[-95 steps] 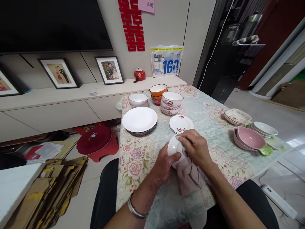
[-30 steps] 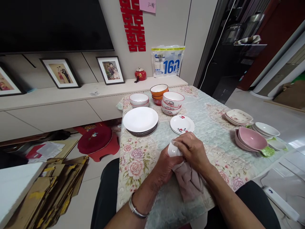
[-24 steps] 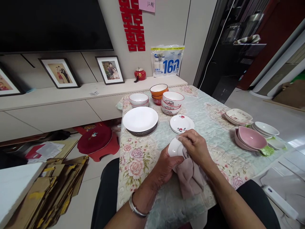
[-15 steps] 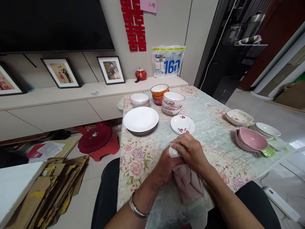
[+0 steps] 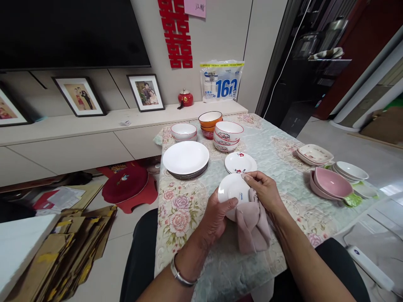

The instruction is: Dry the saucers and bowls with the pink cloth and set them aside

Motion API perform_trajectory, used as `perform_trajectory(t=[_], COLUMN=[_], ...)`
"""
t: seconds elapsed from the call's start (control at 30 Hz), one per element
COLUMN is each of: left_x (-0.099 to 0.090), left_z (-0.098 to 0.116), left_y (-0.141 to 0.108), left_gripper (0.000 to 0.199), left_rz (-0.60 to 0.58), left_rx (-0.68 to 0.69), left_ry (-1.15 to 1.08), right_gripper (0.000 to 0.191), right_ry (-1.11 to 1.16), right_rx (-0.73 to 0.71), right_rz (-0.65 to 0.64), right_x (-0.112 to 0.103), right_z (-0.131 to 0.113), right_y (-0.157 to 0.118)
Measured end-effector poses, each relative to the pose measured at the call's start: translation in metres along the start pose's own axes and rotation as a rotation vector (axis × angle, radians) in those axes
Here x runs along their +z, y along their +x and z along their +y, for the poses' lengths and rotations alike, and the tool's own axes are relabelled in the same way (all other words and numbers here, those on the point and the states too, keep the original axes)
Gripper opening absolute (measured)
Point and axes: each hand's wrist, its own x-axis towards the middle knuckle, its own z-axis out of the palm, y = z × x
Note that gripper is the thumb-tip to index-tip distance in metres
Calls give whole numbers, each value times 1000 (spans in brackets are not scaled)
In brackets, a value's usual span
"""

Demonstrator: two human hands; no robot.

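A small white plate (image 5: 231, 191), its underside with a blue mark turned up toward me, is between my hands above the table's front part. My left hand (image 5: 216, 214) grips its lower left edge, thumb on the surface. At the plate's upper right edge, my right hand (image 5: 264, 192) pinches the rim and a pink cloth (image 5: 252, 228), which hangs below the fingers. Just beyond the held plate lie small white plates with red flowers (image 5: 241, 161). A stack of large plates (image 5: 185, 157) stands to their left.
White bowls with red rims (image 5: 228, 136), orange and red bowls (image 5: 210, 120) and another white bowl pair (image 5: 184, 131) stand at the back. Pink leaf-shaped dishes (image 5: 333, 183), square dishes (image 5: 315, 154) and small white bowls (image 5: 351, 171) sit at the right edge. A red stool (image 5: 129, 188) is left.
The held plate has turned from nearly edge-on to show its broad underside. My right hand has shifted right and opened away from my left, and the cloth has moved with it.
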Motion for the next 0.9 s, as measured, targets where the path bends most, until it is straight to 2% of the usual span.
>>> perform_trajectory(t=[0.1,0.17,0.23,0.33,0.5,0.57,0.63,0.77,0.83,0.9], left_x=[0,1,1,1,-3,-3,-3,-2,-2,-3], left_z=[-1,-1,0,0,-1,-1,-1,-1,0,0], left_y=[0,0,-2,-3,-2,-1,-1,-3,-3,-2], left_gripper=[63,64,62,56,43,41,42,49,47,43], left_rz=[14,-10,-47,-84,-112,-124,-121,-129,-118,-113], left_rx=[18,11,4,-2,-12,1,1,-16,-33,-28], left_ry=[16,50,88,139,212,222,230,215,231,267], right_gripper=[29,26,22,18,12,12,12,10,11,13], right_ry=[-100,-202,-253,-303,-445,-462,-447,-453,-487,-516], right_rx=[-60,-149,-209,-289,-578,-644,-614,-449,-458,-520], right_rz=[54,105,98,11,-166,-230,-217,-46,-57,-131], right_x=[-1,-2,-2,1,14,15,13,6,8,13], right_z=[3,3,1,-9,-27,-27,-22,-8,-9,-16], right_y=[0,0,-2,-9,-24,-24,-19,-10,-12,-18])
